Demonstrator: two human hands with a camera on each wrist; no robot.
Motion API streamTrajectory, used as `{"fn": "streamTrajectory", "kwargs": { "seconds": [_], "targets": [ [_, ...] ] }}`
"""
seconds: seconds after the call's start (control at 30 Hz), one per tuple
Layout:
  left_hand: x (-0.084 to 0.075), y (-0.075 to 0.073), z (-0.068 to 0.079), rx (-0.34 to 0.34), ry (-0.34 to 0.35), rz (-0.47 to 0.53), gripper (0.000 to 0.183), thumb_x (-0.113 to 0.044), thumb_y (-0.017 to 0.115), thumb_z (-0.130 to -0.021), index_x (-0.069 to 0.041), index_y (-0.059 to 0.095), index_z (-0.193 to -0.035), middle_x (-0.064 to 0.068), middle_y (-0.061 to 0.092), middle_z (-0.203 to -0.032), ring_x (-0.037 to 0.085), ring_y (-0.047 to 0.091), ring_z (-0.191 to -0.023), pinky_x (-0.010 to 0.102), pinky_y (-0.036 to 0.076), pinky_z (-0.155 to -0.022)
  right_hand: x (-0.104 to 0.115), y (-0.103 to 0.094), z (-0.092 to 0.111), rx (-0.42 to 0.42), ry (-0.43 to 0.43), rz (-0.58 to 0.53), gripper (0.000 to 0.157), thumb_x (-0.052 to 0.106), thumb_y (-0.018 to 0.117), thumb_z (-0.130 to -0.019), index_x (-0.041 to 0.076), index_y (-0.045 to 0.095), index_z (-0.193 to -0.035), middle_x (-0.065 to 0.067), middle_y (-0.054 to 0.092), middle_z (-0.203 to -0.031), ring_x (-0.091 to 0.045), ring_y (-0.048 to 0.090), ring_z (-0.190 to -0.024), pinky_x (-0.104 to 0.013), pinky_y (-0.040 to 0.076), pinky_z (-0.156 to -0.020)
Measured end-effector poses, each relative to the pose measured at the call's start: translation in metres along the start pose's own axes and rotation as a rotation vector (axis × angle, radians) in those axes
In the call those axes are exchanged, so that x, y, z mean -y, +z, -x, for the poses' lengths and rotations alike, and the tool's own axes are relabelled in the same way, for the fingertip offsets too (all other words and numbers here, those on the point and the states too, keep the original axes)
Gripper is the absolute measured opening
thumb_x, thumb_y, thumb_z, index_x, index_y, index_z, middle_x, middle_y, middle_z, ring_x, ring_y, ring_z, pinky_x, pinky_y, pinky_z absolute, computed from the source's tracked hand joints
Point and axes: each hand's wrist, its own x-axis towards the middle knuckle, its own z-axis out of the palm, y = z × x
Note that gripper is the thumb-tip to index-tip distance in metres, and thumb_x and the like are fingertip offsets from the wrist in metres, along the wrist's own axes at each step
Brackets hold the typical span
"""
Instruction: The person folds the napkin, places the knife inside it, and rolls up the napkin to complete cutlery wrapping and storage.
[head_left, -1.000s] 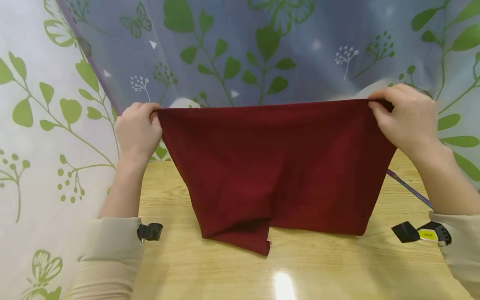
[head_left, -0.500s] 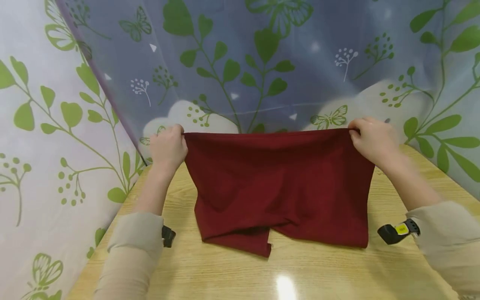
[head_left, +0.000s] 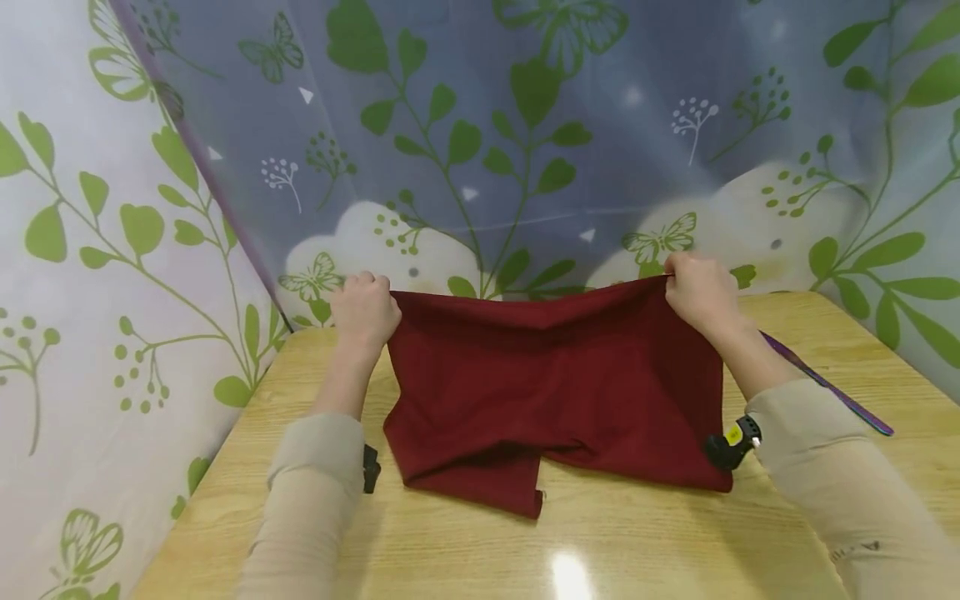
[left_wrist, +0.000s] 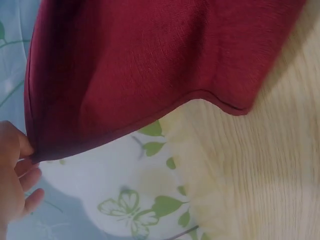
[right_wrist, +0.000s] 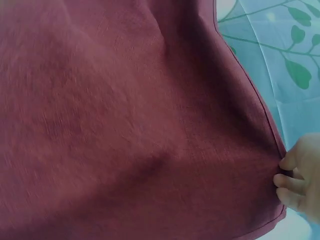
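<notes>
A dark red cloth [head_left: 525, 375] hangs between both hands, its upper edge sagging a little in the middle. My left hand [head_left: 366, 312] pinches the upper left corner; in the left wrist view the thumb and a finger of that hand [left_wrist: 15, 170] hold the hem while other fingers curl loosely. At the upper right corner, my right hand [head_left: 701, 292] grips the cloth, and the right wrist view shows its fingertips [right_wrist: 290, 187] on the hemmed edge. The lower part of the cloth rests on the table, with one section folded under near the front left.
The wooden table [head_left: 450, 550] reaches back to a curtain [head_left: 465, 183] printed with leaves and butterflies. On the right, partly behind the right forearm, lies a thin purple-blue rod-like thing [head_left: 832, 387]. Another printed curtain [head_left: 112, 275] borders the left side.
Both hands have come down and closer together, bringing the cloth's upper edge lower. That edge, taut before, now sags. The purple-blue rod shows more on the right.
</notes>
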Motion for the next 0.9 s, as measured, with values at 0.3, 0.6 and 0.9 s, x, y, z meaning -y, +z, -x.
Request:
{"fn": "streamTrajectory", "kwargs": {
  "seconds": [0.3,0.6,0.9],
  "targets": [
    [0.001,0.013,-0.009,0.092,-0.217,0.185,0.016,0.002,0.047,-0.075,-0.003,0.061,-0.070,0.013,0.057,-0.076,0.022,0.043,-0.057,0.032,0.033,-0.047,-0.002,0.015,-0.011,0.053,0.245,-0.561,0.024,0.002,0.046,-0.093,-0.010,0.053,-0.113,-0.030,0.055,-0.111,-0.040,0.056,-0.100,-0.039,0.047,-0.079],
    [0.004,0.031,-0.002,0.191,-0.347,0.371,0.016,0.006,0.044,-0.073,0.001,0.058,-0.072,0.013,0.056,-0.070,0.022,0.048,-0.061,0.031,0.040,-0.053,-0.005,0.036,-0.008,0.255,0.213,-0.615,0.038,0.014,0.045,-0.097,-0.007,0.046,-0.128,-0.029,0.043,-0.130,-0.041,0.043,-0.116,-0.049,0.038,-0.091],
    [0.003,0.045,0.023,0.772,0.009,0.251,0.033,-0.013,0.054,-0.086,0.002,0.060,-0.115,0.016,0.060,-0.115,0.032,0.054,-0.108,0.044,0.043,-0.088,-0.008,0.043,0.015,0.482,-0.092,-0.428,0.034,0.011,0.049,-0.094,-0.010,0.052,-0.120,-0.029,0.051,-0.121,-0.044,0.049,-0.110,-0.052,0.040,-0.087]
  ]
}}
